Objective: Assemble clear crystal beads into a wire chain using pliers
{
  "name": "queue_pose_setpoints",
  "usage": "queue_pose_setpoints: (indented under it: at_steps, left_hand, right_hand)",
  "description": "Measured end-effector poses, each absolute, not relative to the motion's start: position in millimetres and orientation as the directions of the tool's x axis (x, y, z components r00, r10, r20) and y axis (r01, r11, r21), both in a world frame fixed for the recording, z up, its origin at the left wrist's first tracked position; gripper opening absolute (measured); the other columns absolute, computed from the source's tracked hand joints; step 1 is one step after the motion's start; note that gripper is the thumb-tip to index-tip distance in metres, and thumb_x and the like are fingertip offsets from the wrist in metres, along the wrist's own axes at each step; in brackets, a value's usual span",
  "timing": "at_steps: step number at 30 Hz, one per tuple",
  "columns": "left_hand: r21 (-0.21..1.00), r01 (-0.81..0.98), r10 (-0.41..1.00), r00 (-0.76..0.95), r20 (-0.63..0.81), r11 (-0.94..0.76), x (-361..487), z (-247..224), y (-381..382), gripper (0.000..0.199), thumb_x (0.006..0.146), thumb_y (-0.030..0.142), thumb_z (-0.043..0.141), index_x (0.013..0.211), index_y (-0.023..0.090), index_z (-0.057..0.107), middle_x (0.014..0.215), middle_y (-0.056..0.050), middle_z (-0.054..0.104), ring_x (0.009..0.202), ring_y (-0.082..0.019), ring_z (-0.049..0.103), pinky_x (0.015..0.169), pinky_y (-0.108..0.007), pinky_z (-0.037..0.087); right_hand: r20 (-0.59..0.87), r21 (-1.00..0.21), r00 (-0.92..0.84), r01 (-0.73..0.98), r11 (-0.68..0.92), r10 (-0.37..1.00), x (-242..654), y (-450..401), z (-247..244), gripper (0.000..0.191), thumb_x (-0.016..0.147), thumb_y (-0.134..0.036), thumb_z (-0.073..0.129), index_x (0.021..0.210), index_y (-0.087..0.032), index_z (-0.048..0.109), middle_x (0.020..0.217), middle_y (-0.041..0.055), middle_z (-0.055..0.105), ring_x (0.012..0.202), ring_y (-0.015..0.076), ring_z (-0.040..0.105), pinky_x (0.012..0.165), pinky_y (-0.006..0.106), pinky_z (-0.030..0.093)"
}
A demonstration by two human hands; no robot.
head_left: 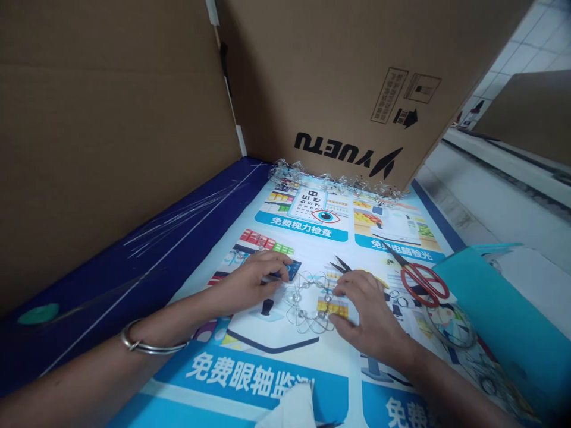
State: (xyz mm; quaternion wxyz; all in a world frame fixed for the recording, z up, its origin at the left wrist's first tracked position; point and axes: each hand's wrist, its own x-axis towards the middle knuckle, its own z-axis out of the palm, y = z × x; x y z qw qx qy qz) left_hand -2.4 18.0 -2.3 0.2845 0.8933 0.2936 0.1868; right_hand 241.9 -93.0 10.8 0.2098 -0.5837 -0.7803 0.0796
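Observation:
A ring of looped clear wire with shiny beads [298, 314] lies on the printed sheet between both hands. My left hand [263, 276], with a silver bangle on its wrist, is at the upper left of the ring, fingers bent and thumb close to the fingertips. Whether something thin is pinched there is too small to tell. On the ring's right side, my right hand [363, 309] has its thumb and index finger curled onto the beaded edge. Dark-tipped pliers [342, 265] lie just beyond the right hand, partly hidden by it.
Red-handled scissors [423, 284] and a coil of wire [450, 327] lie at right by a turquoise folder [504, 297]. Several finished-looking wire pieces [330, 181] line the cardboard wall [312, 77]. Loose wire strands [178, 217] and a green item [38, 314] are at left. White paper [289, 410] is in front.

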Motion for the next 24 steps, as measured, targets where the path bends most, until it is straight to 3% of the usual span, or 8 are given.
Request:
queue_pose_setpoints:
  at_steps: [9, 16, 24]
  left_hand:
    - [0.605, 0.415, 0.541, 0.840, 0.031, -0.680, -12, 13, 22, 0.021, 0.075, 0.025, 0.058, 0.096, 0.024, 0.059, 0.125, -0.002, 0.045, 0.118, -0.021, 0.035, 0.101, -0.037, 0.023]
    - [0.621, 0.383, 0.541, 0.837, 0.080, -0.684, -8, 9, 17, 0.021, 0.075, 0.035, 0.060, 0.092, 0.025, 0.061, 0.122, -0.002, 0.049, 0.116, -0.023, 0.037, 0.098, -0.038, 0.025]
    - [0.607, 0.360, 0.536, 0.834, 0.130, -0.709, -7, 4, 18, 0.016, 0.078, 0.023, 0.054, 0.093, 0.026, 0.060, 0.119, 0.000, 0.052, 0.114, -0.020, 0.040, 0.096, -0.039, 0.027]
  right_hand:
    - [0.224, -0.339, -0.265, 0.881, 0.330, 0.938, 243, -92, 9, 0.029, 0.072, -0.025, 0.055, 0.100, -0.021, 0.052, 0.107, 0.0067, 0.050, 0.106, 0.0239, 0.039, 0.090, 0.041, 0.032]
    - [0.218, -0.313, -0.297, 0.881, 0.355, 0.930, 242, -90, 9, 0.032, 0.074, -0.025, 0.053, 0.106, -0.021, 0.053, 0.108, 0.0072, 0.050, 0.105, 0.0235, 0.040, 0.089, 0.041, 0.033]
    - [0.225, -0.302, -0.306, 0.881, 0.365, 0.925, 242, -90, 10, 0.035, 0.074, -0.024, 0.053, 0.109, -0.024, 0.054, 0.107, 0.0080, 0.050, 0.102, 0.0252, 0.042, 0.085, 0.043, 0.036]
